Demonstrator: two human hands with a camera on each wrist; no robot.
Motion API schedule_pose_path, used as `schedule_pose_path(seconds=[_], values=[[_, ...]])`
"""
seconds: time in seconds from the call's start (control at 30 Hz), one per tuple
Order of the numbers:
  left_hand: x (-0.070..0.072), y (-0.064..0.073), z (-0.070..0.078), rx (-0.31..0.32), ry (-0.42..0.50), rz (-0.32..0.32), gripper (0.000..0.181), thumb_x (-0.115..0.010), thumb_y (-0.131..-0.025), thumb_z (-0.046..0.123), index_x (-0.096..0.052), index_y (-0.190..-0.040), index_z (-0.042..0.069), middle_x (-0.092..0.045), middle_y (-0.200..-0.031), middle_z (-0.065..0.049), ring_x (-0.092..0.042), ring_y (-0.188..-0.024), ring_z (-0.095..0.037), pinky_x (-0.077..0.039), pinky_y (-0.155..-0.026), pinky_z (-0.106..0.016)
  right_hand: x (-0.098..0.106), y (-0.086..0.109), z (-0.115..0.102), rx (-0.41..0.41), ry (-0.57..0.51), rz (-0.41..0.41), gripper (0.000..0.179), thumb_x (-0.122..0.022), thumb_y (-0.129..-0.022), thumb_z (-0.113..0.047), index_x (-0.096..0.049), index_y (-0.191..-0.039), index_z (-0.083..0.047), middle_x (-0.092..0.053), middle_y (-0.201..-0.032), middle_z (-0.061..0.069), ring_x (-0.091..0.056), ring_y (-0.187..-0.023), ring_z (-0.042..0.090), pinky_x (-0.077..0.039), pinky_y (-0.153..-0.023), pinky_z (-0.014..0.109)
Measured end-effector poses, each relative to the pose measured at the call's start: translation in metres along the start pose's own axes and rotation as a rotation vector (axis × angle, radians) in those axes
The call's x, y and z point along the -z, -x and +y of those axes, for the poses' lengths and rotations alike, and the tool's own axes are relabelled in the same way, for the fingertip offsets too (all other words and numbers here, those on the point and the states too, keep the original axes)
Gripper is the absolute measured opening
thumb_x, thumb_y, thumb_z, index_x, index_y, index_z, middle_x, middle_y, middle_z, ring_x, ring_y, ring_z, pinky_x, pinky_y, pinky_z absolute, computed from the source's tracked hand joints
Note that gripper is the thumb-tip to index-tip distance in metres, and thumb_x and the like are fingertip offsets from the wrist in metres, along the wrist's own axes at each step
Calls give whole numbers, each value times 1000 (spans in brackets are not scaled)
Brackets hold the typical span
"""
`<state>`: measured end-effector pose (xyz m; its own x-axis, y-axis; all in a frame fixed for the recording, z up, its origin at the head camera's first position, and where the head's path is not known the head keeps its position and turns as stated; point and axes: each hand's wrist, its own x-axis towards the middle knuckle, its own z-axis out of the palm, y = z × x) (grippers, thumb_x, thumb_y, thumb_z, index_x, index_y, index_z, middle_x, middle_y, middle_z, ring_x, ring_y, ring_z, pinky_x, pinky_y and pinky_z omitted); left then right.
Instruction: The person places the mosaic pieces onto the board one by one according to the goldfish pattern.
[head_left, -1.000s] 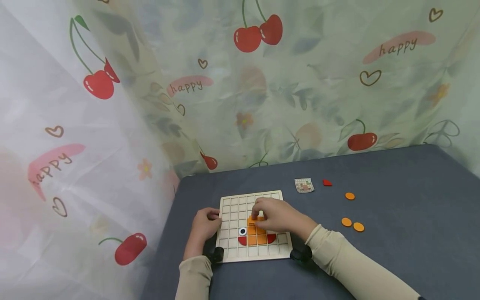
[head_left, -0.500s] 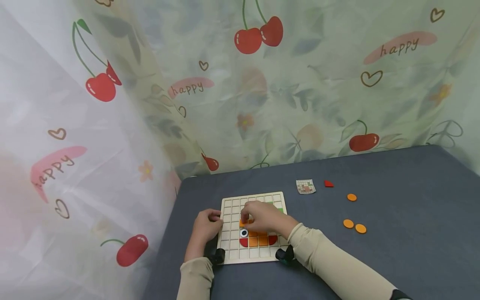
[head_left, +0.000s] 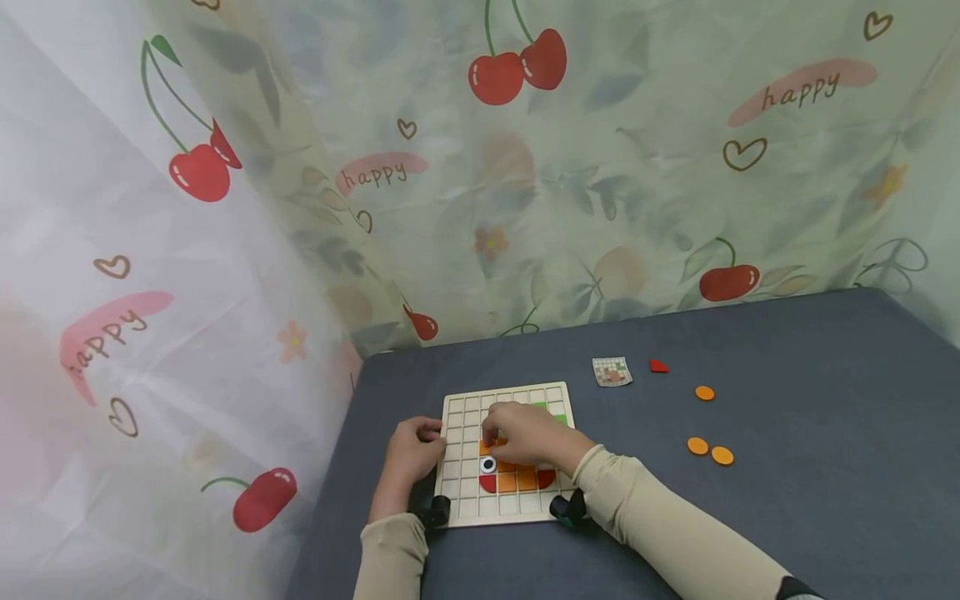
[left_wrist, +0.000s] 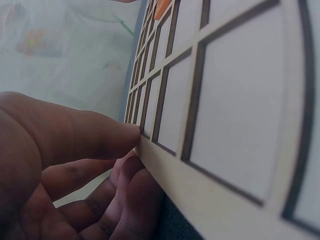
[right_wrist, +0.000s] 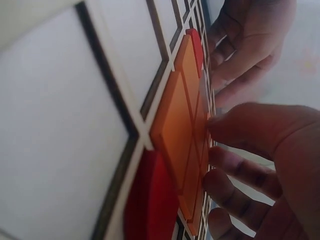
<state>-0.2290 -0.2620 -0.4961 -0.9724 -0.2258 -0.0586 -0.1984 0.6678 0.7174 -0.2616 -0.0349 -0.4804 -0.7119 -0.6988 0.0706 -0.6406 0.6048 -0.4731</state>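
A pale wooden grid board (head_left: 461,408) lies on the table. My left hand (head_left: 412,450) grips its left edge; the left wrist view shows the thumb (left_wrist: 112,136) on top and fingers below. Over the board's middle, my right hand (head_left: 528,433) pinches an orange square tile (head_left: 483,448) above the eye tile (head_left: 488,464). The right wrist view shows its thumb (right_wrist: 240,122) and fingertips against the orange pieces, partly hidden behind others. Lower orange squares (head_left: 517,482) sit between red rounded pieces (head_left: 487,484). Green pieces (head_left: 560,419) show beyond the right hand, which covers some cells.
Right of the board, orange discs (head_left: 704,393) lie loose on the dark table (head_left: 810,500). A small printed pattern card (head_left: 612,372) and a red quarter-round piece (head_left: 658,367) lie farther back. A patterned curtain (head_left: 600,167) hangs behind.
Over the first half second my right hand moved left across the board with the orange square tile, uncovering green pieces. Since then it has stayed in place. My left hand keeps holding the board's edge.
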Motion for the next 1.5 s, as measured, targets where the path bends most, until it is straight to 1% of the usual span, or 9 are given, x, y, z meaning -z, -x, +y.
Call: schedule_pose_path(seconds=[0.4,0.57,0.7,0.8,0.87,0.97,1.1,1.37,1.5], values=[[2,0,-1,-6,6,-10,30,-70,-91,7,-75,-121,2,-71,-104,-12,-66,-93,-24,-57,-76,-37,1,0,-3,8,13,-5,7,-77,-96,-20,-82,-99,-18,-68,-101,-5,-63,-86,9,-57,-80,32],[2,0,-1,-9,8,-9,31,-70,-91,7,-75,-121,2,-71,-104,-12,-66,-93,-24,-57,-76,-37,10,5,-4,10,-1,8,9,-74,-97,-20,-82,-101,-18,-69,-103,-3,-65,-89,12,-57,-81,34],[2,-1,1,-3,14,-5,31,-70,-91,8,-75,-121,2,-71,-104,-12,-66,-93,-24,-56,-76,-37,22,14,1,-1,-10,28,10,-73,-98,-23,-81,-102,-20,-69,-106,-3,-66,-91,14,-57,-81,36],[2,-2,1,5,12,-2,30,-70,-92,8,-75,-121,3,-70,-103,-12,-65,-92,-24,-56,-75,-36,30,24,8,-2,-19,42,10,-72,-98,-24,-80,-103,-20,-68,-108,-4,-66,-89,12,-56,-78,36],[2,-1,1,4,7,1,30,-70,-92,7,-75,-121,2,-70,-102,-12,-65,-92,-24,-55,-75,-37,35,33,14,4,-38,49,11,-71,-99,-24,-80,-104,-19,-68,-109,-3,-63,-83,10,-54,-75,34],[2,-1,0,15,4,6,30,-70,-91,7,-75,-120,3,-70,-102,-11,-65,-91,-24,-55,-75,-36,44,48,23,17,-113,53,12,-72,-99,-20,-80,-106,-15,-69,-109,1,-58,-73,8,-52,-70,30],[2,-1,0,16,3,7,30,-70,-91,7,-75,-120,3,-70,-102,-11,-65,-91,-23,-55,-75,-36,56,72,34,22,-178,69,12,-73,-99,-18,-79,-107,-13,-70,-109,5,-56,-70,9,-50,-68,27],[2,0,-1,15,-5,7,30,-71,-91,7,-75,-120,3,-70,-102,-11,-65,-92,-24,-55,-77,-37,67,116,59,-32,-142,124,10,-77,-96,-20,-79,-106,-17,-69,-105,-4,-53,-70,2,-50,-66,24],[1,0,0,1,-4,-1,30,-71,-91,8,-75,-120,3,-71,-102,-11,-65,-92,-23,-55,-76,-36,71,144,75,-59,-121,142,10,-78,-96,-21,-79,-106,-19,-69,-104,-7,-53,-72,0,-51,-67,24]])
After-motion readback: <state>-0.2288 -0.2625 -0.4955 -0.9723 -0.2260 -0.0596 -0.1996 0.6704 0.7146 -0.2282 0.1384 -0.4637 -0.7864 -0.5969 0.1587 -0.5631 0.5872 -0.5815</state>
